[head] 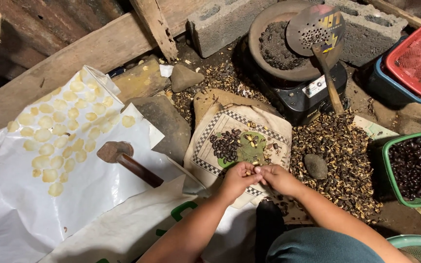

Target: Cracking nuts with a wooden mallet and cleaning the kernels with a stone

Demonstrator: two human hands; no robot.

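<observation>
Hands meeting over patterned sack [269,127]: left hand [236,179] and right hand [279,178] fingertip to fingertip, pinching one small pale seed [258,169] between them. Dark seeds [225,145] heaped on sack just beyond. Shell litter [339,156] with round stone [315,166] at right. Hammer [123,158] lying on white sheet [15,204] among flattened pale discs [59,131].

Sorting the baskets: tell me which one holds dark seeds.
The green basket at the right edge, full of dark seeds. The red basket above it, nested in a blue one, holds none.
</observation>
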